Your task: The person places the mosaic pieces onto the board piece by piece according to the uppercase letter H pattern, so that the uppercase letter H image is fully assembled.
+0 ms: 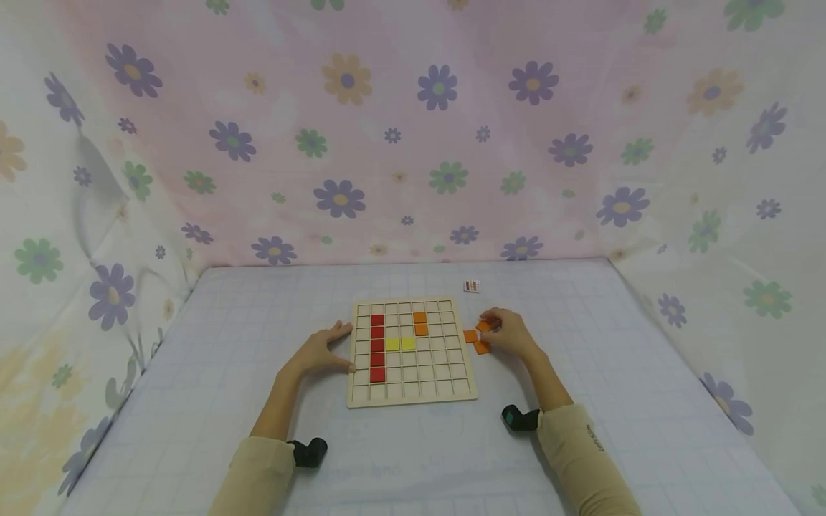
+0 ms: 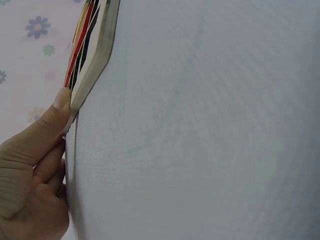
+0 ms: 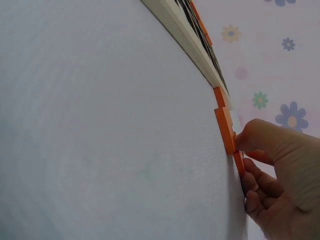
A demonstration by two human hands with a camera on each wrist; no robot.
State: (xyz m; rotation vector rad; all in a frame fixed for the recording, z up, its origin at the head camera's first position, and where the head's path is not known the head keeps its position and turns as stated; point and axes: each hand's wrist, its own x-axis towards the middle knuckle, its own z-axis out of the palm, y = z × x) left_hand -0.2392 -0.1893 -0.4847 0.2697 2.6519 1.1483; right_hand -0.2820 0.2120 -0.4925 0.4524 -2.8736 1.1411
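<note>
A pale wooden grid board (image 1: pixel 413 401) lies flat on the table. On it are a column of several red tiles (image 1: pixel 377 345), two yellow tiles (image 1: pixel 401 344) and two orange tiles (image 1: pixel 421 324). With thumb and fingers spread, my left hand (image 1: pixel 317 351) touches the board's left edge; in the left wrist view the thumb (image 2: pixel 57 112) rests at that edge. To the right of the board, my right hand (image 1: pixel 510 333) pinches an orange tile (image 3: pixel 239 163) between thumb and fingers. Beside it, more orange tiles (image 1: pixel 470 336) lie close to the board's right edge.
A small printed card (image 1: pixel 472 286) lies behind the board, towards the right. The table wears a white cloth (image 1: pixel 413 466). Flowered fabric (image 1: pixel 400 143) hangs at the back and both sides. Dark wrist devices (image 1: pixel 519 418) stick out inward from both sleeves.
</note>
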